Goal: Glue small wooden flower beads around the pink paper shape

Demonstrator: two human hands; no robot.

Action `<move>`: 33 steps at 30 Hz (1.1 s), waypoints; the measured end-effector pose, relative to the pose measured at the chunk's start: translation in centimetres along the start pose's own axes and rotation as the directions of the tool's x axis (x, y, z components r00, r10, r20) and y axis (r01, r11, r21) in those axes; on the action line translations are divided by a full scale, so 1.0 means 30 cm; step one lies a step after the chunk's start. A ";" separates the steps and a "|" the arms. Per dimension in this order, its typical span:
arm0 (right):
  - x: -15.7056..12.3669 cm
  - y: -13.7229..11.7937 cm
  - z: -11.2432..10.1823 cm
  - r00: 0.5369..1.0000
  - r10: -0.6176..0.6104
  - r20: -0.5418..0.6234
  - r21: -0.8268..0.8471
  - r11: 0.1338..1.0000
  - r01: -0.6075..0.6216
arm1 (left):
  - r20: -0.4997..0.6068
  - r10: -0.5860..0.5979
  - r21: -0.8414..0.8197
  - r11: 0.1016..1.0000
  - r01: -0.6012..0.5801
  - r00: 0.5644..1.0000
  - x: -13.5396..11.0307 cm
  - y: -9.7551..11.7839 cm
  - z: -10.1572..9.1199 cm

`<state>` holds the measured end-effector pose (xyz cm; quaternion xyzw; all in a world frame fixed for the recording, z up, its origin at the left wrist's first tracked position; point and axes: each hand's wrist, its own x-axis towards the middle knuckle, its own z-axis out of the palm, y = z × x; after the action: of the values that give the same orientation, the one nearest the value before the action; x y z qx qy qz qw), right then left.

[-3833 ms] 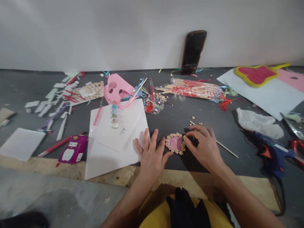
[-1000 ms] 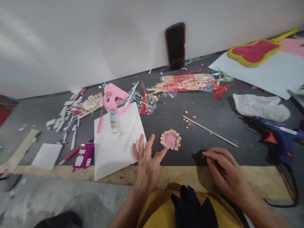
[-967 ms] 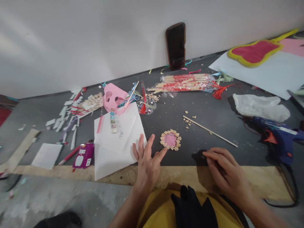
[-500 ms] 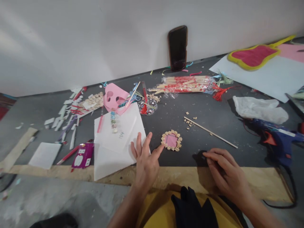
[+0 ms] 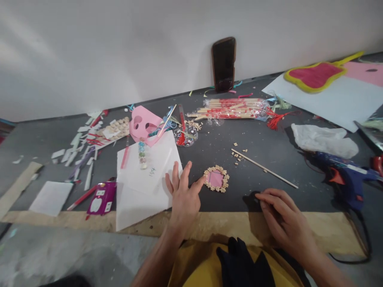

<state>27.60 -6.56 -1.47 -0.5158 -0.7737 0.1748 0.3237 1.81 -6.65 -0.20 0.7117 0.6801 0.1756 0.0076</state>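
Left hand (image 5: 184,197): palm down, wrist low over the near edge, fingers (image 5: 186,172) spread wide and holding nothing. The index tip lies at the left rim of the ring (image 5: 216,179), touching it or just beside it; which one cannot be told.

Right hand (image 5: 284,221): palm down, fingers (image 5: 271,198) drawn loosely together with the tips on the worktop (image 5: 269,139). Whether they pinch anything small cannot be told. The ring is well to the left of these fingers, flat on the worktop, with a pink centre and a pale beaded edge.

Surroundings: paper (image 5: 143,179) lies under and left of the left fingers. A packet (image 5: 101,198) sits further left. A stick (image 5: 265,169) lies beyond the right fingers, with loose beads (image 5: 237,153) at its far end. A glue gun (image 5: 344,175) is to their right and a bag (image 5: 324,139) beyond it. A mask (image 5: 145,123) and a bundle (image 5: 233,108) lie far beyond both hands. Nothing lies between either hand and the ring.

Surface and room: dark worktop with scraps at far left, a board (image 5: 233,225) along its near edge, and a phone (image 5: 224,63) leaning on the white wall (image 5: 119,48)
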 end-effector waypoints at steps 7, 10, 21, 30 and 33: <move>0.004 -0.004 0.000 1.000 -0.022 -0.002 -0.011 1.000 0.022 | -0.012 0.002 0.018 1.000 -0.001 1.000 0.018 -0.007 0.003; 0.006 -0.005 -0.001 0.999 -0.037 -0.003 -0.012 0.999 0.037 | 0.023 0.000 0.027 1.000 0.000 1.000 0.034 -0.005 0.004; 0.025 -0.028 -0.009 0.991 -0.035 0.128 -0.071 0.997 0.044 | -0.066 -0.019 0.003 1.000 0.019 0.998 -0.005 -0.033 0.006; 0.096 -0.072 0.043 0.962 -0.193 0.193 0.010 0.981 0.195 | -0.288 0.014 -0.096 0.994 -0.043 0.958 -0.021 -0.068 0.050; 0.105 -0.067 0.063 0.958 -0.200 0.208 0.010 0.979 0.202 | -0.273 0.019 -0.098 0.994 -0.048 0.962 -0.022 -0.065 0.048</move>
<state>24.12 -4.39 -0.61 -0.4154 -0.8526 0.1895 0.2542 0.31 -6.82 -2.20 0.6909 0.6526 0.3066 -0.0518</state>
